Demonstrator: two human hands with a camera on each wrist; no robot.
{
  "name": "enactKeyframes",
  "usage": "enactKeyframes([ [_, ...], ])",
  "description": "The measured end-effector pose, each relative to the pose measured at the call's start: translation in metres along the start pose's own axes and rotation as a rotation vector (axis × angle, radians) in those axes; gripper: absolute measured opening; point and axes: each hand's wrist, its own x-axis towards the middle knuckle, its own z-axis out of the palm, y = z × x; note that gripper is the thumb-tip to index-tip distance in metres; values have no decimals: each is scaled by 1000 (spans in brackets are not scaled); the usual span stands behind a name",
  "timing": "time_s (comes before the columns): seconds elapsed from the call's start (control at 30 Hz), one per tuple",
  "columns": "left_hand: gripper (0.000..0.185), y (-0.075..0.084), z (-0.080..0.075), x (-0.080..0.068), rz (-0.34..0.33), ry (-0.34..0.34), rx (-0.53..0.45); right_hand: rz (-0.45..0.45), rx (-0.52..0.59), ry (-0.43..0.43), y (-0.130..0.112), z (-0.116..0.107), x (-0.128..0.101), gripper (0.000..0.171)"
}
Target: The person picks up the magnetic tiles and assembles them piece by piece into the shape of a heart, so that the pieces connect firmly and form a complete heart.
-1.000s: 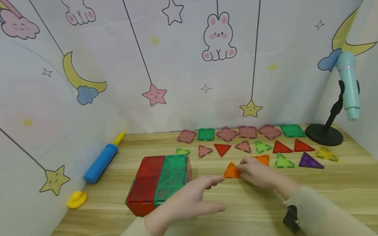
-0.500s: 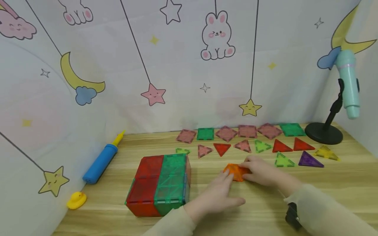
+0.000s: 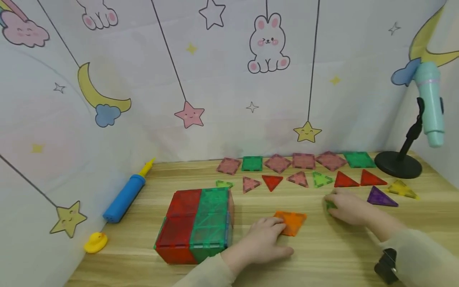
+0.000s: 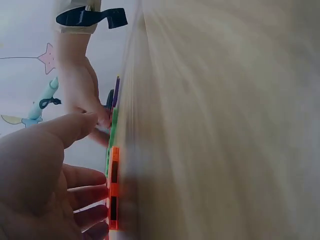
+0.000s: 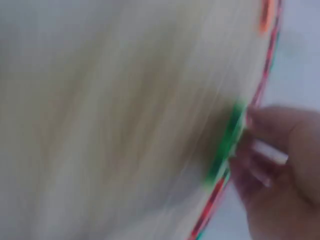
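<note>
My left hand (image 3: 263, 241) rests its fingertips on the near-left part of a flat orange magnetic tile shape (image 3: 295, 223), the thumb held apart from it. The left wrist view shows those fingers against the edge of the orange tile (image 4: 114, 187). My right hand (image 3: 349, 207) pinches a light-green triangular magnetic tile (image 3: 330, 204), mostly covered by the fingers. In the blurred right wrist view, thumb and fingers meet at the green tile (image 5: 226, 142) just over the wood. A red and green tile box (image 3: 195, 223) stands left of my left hand.
Pink squares (image 3: 303, 160), green squares and small triangles lie in rows at the back. A purple triangle (image 3: 381, 197) and yellow triangle (image 3: 402, 189) lie at right. A toy microphone (image 3: 430, 105) on a stand, blue pump (image 3: 123, 199) and yellow duck (image 3: 95, 242) flank the table.
The orange pieces have come together and shifted nearer me. My left hand has moved right onto them. My right hand has left them, moved right and taken hold of the green triangle.
</note>
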Motion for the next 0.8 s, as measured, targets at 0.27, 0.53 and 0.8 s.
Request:
enactKeyframes([
  [0.27,56,-3,1,-4,47,51,-49,-150,252,-93,-54,14,4,38],
  [0.53,44,-5,6,-5,43,96,-56,-115,282,-119,-38,12,5,49],
  [0.8,47,-10,7,-7,-22,74,-96,24,81,92,39,-19,33,48],
])
